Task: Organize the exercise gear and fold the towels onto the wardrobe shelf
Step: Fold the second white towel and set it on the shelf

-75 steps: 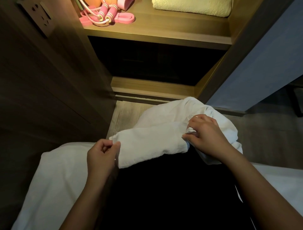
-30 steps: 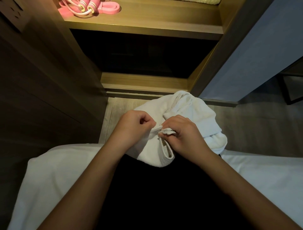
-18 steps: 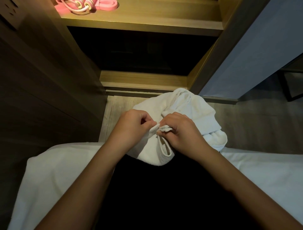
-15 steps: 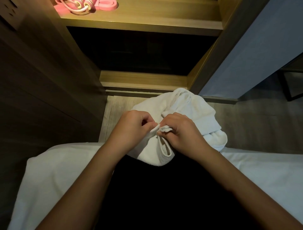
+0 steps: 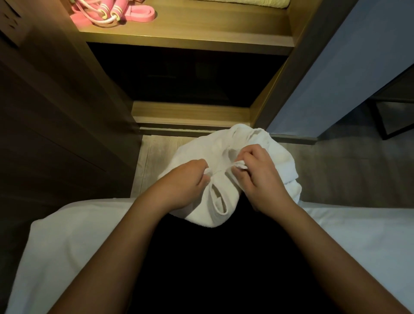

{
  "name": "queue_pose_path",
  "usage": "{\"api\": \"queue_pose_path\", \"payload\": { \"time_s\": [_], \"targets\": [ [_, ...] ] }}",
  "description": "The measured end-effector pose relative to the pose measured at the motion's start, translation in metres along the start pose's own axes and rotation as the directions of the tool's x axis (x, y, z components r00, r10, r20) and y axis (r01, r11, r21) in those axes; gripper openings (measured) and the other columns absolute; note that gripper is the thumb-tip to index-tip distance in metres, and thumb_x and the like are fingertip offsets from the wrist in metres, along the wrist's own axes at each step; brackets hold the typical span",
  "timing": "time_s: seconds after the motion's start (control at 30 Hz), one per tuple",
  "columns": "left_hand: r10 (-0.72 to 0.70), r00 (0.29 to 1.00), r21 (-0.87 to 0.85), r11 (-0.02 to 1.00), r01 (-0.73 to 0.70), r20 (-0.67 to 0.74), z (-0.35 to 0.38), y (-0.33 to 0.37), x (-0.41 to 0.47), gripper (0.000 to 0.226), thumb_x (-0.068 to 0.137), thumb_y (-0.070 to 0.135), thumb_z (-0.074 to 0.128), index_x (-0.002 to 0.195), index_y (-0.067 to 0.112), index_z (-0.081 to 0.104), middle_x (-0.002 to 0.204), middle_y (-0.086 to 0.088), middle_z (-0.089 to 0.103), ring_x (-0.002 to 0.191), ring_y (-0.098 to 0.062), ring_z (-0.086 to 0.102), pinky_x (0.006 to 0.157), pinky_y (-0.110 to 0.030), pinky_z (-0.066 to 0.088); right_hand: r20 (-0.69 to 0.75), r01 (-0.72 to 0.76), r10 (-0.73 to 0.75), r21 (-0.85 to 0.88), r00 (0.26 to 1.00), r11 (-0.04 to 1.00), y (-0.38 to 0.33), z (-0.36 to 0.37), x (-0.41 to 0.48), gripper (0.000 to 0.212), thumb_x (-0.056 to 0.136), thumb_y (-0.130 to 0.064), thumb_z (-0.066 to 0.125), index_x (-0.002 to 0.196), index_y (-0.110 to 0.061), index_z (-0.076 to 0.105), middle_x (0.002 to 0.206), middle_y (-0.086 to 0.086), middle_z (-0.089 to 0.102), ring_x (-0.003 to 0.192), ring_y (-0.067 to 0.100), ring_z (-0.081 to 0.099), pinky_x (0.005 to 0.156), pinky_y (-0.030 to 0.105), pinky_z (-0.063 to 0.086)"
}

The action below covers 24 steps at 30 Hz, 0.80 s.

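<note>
Listed left to right across the head view.

1. Skipping rope (image 5: 105,14), pink handles with a pale cord, at 11 o'clock. It lies coiled on the lit wardrobe shelf (image 5: 190,38), touching a pink band (image 5: 140,15) just to its right.

2. White bedding (image 5: 67,235), from 8 o'clock across to 4 o'clock. It is broken at centre by a dark lap area.

3. Left hand (image 5: 186,181), just left of centre. Its fingers are curled and pinch a hemmed edge of the towel.

4. White towel (image 5: 215,208), at centre, held low in front of the wardrobe and above the floor (image 5: 152,157). It is bunched, not yet flat-folded and not yet on the shelf. A loop of hem hangs down between the two hands.
   Handling, as a judgement: terry cloth, so soft, limp and light. It is neither slippery nor fragile, and it will sag wherever it is unsupported. It is best taken at two corners along one hemmed edge, spread taut, then folded.

5. Right hand (image 5: 262,179), just right of centre. It is closed in a pinch on a small gathered corner of the same towel, near the left hand but not touching it.

6. Folded towel (image 5: 246,2), pale yellow, at 12 o'clock on the shelf. It is cut off by the frame edge.

7. Grey panel (image 5: 347,67), at 2 o'clock, beside the wardrobe.
</note>
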State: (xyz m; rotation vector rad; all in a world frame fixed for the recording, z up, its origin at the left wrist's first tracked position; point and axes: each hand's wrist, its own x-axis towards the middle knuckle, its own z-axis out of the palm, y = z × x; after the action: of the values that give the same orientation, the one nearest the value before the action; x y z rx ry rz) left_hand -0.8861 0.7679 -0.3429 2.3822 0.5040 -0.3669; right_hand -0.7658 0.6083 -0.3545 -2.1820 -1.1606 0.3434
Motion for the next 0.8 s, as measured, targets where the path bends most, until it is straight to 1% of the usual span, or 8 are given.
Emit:
{"api": "queue_pose_path", "payload": {
  "time_s": [0.13,0.27,0.37,0.47,0.53,0.6,0.67,0.8],
  "targets": [
    [0.004,1.0,-0.023,1.0,-0.004,0.012,-0.006,-0.006,0.001,0.019,0.103,0.026,0.04,0.093,0.014,0.051,0.088,0.002,0.053,0.083,-0.018,0.05,0.067,-0.031,0.032,-0.05,-0.074,0.074,0.014,0.996,0.997,0.016,-0.023,-0.007,0.017,0.099,-0.024,0.045,0.099,-0.008,0.05,0.105,0.004,0.046,0.095,0.018,0.044,0.083,0.032,0.037],
    [-0.154,0.982,-0.349,0.931,0.106,-0.111,-0.04,-0.028,0.002,0.025,0.104,0.029,0.037,0.109,0.008,0.05,0.102,-0.004,0.053,0.095,-0.022,0.052,0.085,-0.044,0.045,-0.07,-0.248,0.26,0.143,0.963,0.958,0.039,-0.064,0.004,0.019,0.102,-0.025,0.041,0.1,-0.006,0.044,0.087,0.001,0.052,0.075,0.013,0.048,0.064,0.032,0.037],
    [-0.14,0.954,-0.524,0.852,-0.021,-0.266,-0.077,-0.044,0.006,0.023,0.105,0.025,0.036,0.117,0.009,0.046,0.107,-0.002,0.051,0.101,-0.018,0.05,0.079,-0.033,0.044,-0.095,-0.318,0.338,0.178,0.936,0.931,0.062,-0.1,0.029,0.023,0.104,-0.028,0.037,0.108,-0.005,0.043,0.093,0.003,0.05,0.082,0.015,0.047,0.065,0.031,0.037],
    [-0.218,0.809,-0.478,0.874,-0.087,-0.545,-0.128,-0.059,0.012,0.027,0.105,0.024,0.038,0.124,0.006,0.046,0.112,-0.008,0.049,0.106,-0.019,0.047,0.086,-0.034,0.041,-0.257,-0.361,0.391,0.157,0.884,0.919,0.086,-0.147,0.06,0.018,0.102,-0.024,0.043,0.102,-0.006,0.044,0.096,0.009,0.046,0.087,0.019,0.043,0.069,0.032,0.032],
    [-0.332,0.639,-0.419,0.908,0.016,-0.694,-0.164,-0.077,0.011,0.033,0.103,0.024,0.04,0.123,-0.001,0.05,0.11,-0.014,0.05,0.104,-0.024,0.049,0.087,-0.042,0.041,-0.42,-0.393,0.444,0.207,0.791,0.896,0.107,-0.188,0.069,0.018,0.099,-0.022,0.05,0.095,-0.004,0.046,0.092,0.015,0.046,0.085,0.021,0.042,0.069,0.032,0.032],
    [-0.483,0.462,-0.498,0.861,0.098,-0.744,-0.198,-0.096,0.005,0.038,0.102,0.023,0.041,0.122,-0.007,0.053,0.115,-0.025,0.056,0.11,-0.036,0.054,0.09,-0.048,0.043,-0.53,-0.395,0.529,0.353,0.663,0.848,0.126,-0.227,0.071,0.027,0.095,-0.021,0.056,0.1,0.005,0.052,0.095,0.025,0.054,0.087,0.027,0.051,0.075,0.038,0.042],
    [-0.546,0.37,-0.572,0.819,0.047,-0.752,-0.221,-0.096,-0.001,0.04,0.101,0.03,0.041,0.126,0.001,0.049,0.127,-0.026,0.053,0.117,-0.041,0.052,0.097,-0.051,0.043,-0.588,-0.319,0.542,0.446,0.6,0.836,0.13,-0.257,0.076,0.027,0.093,-0.022,0.06,0.101,0.004,0.057,0.092,0.02,0.058,0.087,0.027,0.056,0.071,0.036,0.046],
    [-0.5,0.248,-0.544,0.824,-0.16,-0.83,-0.255,-0.065,-0.005,0.016,0.099,0.036,0.039,0.109,0.023,0.044,0.121,-0.016,0.053,0.112,-0.032,0.052,0.101,-0.049,0.043,-0.649,-0.152,0.482,0.496,0.589,0.855,0.101,-0.291,0.102,0.015,0.093,-0.026,0.059,0.098,-0.013,0.054,0.093,0.009,0.056,0.084,0.019,0.052,0.063,0.027,0.042]
  ]
}}
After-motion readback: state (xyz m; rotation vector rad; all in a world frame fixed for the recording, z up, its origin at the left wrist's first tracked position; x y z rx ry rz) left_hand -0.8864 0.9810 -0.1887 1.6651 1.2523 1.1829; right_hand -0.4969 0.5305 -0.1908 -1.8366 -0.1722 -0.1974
